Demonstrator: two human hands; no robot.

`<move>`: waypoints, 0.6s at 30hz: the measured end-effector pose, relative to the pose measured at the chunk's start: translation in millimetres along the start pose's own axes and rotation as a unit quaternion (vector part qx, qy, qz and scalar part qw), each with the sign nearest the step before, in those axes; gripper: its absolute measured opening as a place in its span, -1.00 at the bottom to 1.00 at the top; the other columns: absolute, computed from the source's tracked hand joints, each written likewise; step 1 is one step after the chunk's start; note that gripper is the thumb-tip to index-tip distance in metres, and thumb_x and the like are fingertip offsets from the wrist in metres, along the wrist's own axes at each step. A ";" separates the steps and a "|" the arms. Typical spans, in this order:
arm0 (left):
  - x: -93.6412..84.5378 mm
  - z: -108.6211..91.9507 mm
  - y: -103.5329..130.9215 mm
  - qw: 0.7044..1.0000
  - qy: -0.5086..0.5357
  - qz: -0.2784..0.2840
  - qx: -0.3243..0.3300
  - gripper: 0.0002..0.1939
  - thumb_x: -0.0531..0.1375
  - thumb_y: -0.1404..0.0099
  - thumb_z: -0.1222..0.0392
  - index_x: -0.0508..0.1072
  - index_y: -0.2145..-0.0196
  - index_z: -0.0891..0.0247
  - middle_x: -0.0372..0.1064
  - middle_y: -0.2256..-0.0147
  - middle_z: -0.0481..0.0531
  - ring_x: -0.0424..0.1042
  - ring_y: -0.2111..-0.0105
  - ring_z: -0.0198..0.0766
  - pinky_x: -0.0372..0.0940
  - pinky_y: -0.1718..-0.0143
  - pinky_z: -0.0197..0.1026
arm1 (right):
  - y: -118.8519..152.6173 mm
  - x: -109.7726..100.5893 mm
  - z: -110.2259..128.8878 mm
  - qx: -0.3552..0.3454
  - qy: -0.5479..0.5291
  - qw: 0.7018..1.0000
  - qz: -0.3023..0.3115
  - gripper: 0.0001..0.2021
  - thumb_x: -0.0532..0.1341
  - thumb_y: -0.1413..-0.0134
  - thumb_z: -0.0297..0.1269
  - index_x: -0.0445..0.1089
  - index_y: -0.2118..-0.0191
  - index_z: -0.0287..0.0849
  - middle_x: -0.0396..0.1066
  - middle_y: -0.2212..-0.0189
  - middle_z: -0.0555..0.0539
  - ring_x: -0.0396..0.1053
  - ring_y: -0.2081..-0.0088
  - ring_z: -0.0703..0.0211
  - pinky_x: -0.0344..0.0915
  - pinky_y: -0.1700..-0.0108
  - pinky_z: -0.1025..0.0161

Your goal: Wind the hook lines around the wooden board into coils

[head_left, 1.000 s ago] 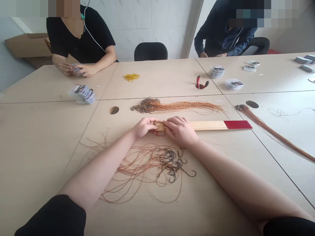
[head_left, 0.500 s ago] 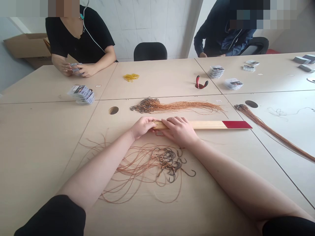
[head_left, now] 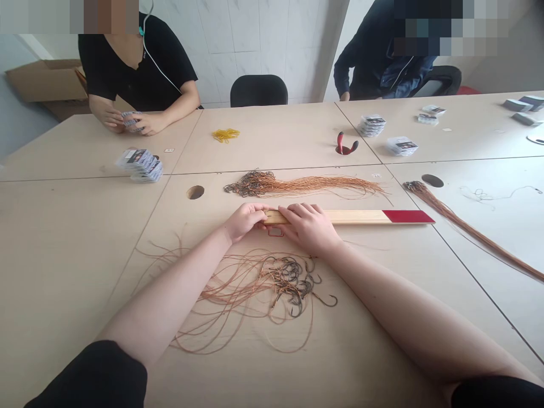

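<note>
A long, flat wooden board [head_left: 357, 217] with a red right end lies across the table in front of me. My left hand [head_left: 247, 221] is closed on the board's left end, thumb and fingers pinched together there. Just right of it, my right hand [head_left: 309, 226] grips the board with its fingers bent over the top. Between and below my forearms lies a loose tangle of large dark hooks [head_left: 293, 283] on orange-brown lines. Beyond the board rests a bundle of hooks with lines [head_left: 259, 183]. Any small item between my fingertips is too small to make out.
Another line bundle [head_left: 467, 220] lies at the right. Stacked packs [head_left: 142, 165] sit at the left, more packs [head_left: 372, 125] at the back right. Red-handled pliers [head_left: 346, 146] stand in a table hole, and yellow pieces [head_left: 226, 135] lie farther back. Two people sit across the table.
</note>
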State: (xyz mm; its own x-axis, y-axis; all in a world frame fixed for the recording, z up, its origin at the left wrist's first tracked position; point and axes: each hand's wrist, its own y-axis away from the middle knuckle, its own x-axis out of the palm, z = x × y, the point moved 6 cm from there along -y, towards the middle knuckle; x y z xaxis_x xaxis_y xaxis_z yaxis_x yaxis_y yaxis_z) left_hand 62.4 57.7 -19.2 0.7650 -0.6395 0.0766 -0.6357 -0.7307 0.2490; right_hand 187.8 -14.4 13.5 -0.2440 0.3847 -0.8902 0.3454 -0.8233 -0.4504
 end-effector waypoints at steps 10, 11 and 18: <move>2.5 -3.4 2.0 1.000 -0.004 0.008 0.007 -0.62 0.13 -0.02 0.33 0.45 0.16 0.43 0.42 0.48 0.02 0.35 0.53 -0.41 0.18 0.52 -0.36 | 0.1 0.2 -0.1 0.001 -0.006 1.000 0.004 -0.62 0.01 -0.21 -0.10 0.24 -0.05 -0.18 0.36 0.18 -0.17 0.26 0.16 0.08 0.06 0.14 0.18; 2.8 -3.4 1.9 1.000 -0.002 0.012 0.008 -0.62 0.13 -0.02 0.34 0.45 0.16 0.43 0.42 0.48 0.01 0.35 0.53 -0.42 0.19 0.51 -0.37 | 0.2 0.1 -0.1 0.001 -0.005 1.000 0.004 -0.62 0.01 -0.21 -0.10 0.24 -0.05 -0.18 0.36 0.18 -0.17 0.26 0.16 0.08 0.06 0.15 0.18; -1.0 1.2 0.0 1.000 0.018 0.007 0.000 -0.63 0.14 -0.02 0.37 0.45 0.16 0.43 0.39 0.54 -0.02 0.34 0.55 -0.44 0.19 0.54 -0.41 | 0.7 -0.8 0.7 0.000 0.004 1.000 0.004 -0.61 0.00 -0.22 -0.08 0.23 -0.05 -0.18 0.36 0.17 -0.14 0.26 0.16 0.10 0.05 0.14 0.19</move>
State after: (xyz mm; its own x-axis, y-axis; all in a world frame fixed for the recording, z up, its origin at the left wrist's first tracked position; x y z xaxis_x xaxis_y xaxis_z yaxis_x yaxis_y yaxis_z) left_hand 61.5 58.0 -20.4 0.7592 -0.6405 0.1153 -0.6464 -0.7216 0.2479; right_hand 187.7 -15.6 14.0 -0.2338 0.3816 -0.8943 0.3477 -0.8261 -0.4434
